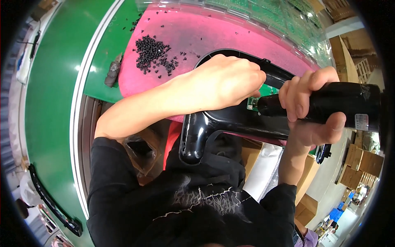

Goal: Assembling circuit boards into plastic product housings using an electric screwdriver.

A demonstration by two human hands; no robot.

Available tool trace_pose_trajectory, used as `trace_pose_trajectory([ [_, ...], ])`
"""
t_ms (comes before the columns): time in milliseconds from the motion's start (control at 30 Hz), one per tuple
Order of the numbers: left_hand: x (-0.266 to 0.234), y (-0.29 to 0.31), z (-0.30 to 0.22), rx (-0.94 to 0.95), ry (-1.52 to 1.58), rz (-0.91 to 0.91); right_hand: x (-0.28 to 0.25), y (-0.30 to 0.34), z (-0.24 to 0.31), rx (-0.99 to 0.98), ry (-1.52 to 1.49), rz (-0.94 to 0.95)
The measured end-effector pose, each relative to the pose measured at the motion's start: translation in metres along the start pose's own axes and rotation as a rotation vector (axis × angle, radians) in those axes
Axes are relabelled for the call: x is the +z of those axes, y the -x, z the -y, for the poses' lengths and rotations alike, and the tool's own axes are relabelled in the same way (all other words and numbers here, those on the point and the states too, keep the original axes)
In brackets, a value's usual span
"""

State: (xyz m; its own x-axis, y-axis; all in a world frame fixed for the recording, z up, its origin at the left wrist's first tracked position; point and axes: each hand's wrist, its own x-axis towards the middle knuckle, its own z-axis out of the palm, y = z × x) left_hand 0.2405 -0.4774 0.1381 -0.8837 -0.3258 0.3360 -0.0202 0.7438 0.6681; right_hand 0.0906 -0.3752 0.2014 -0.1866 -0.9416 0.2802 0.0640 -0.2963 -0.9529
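My right hand (308, 99) is wrapped around a black electric screwdriver (354, 101), held almost level with its narrow nose pointing left. That nose is over a small green circuit board (268, 89) set in a glossy black plastic housing (195, 138). Reaching across from the left, my left hand (232, 82) is closed with its fingertips down at the board, close to the nose. Whatever those fingers pinch is hidden. The housing rests partly on a pink mat (181, 24), its rounded arm jutting toward my body. A pile of small black screws (150, 51) lies left of it.
Clear plastic trays (284, 18) with green boards line the far edge. A dark wrapped piece (113, 73) lies on the green tabletop (51, 82) beside the mat. At lower left is a curved black strip (53, 201). Cardboard boxes (306, 208) stand below right.
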Motion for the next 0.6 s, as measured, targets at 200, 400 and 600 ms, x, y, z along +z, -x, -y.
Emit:
trace_pose_trajectory([
  [200,-0.002,-0.002,-0.002,0.015,-0.025,0.094,-0.002,0.009,0.008,-0.035,0.015,0.016],
  [400,-0.001,-0.001,0.003,0.167,-0.021,0.11,-0.018,0.015,0.006,-0.23,-0.246,-0.007],
  [600,0.004,-0.01,0.0,0.338,0.07,-0.059,-0.012,0.017,0.032,-0.349,-0.309,-0.168],
])
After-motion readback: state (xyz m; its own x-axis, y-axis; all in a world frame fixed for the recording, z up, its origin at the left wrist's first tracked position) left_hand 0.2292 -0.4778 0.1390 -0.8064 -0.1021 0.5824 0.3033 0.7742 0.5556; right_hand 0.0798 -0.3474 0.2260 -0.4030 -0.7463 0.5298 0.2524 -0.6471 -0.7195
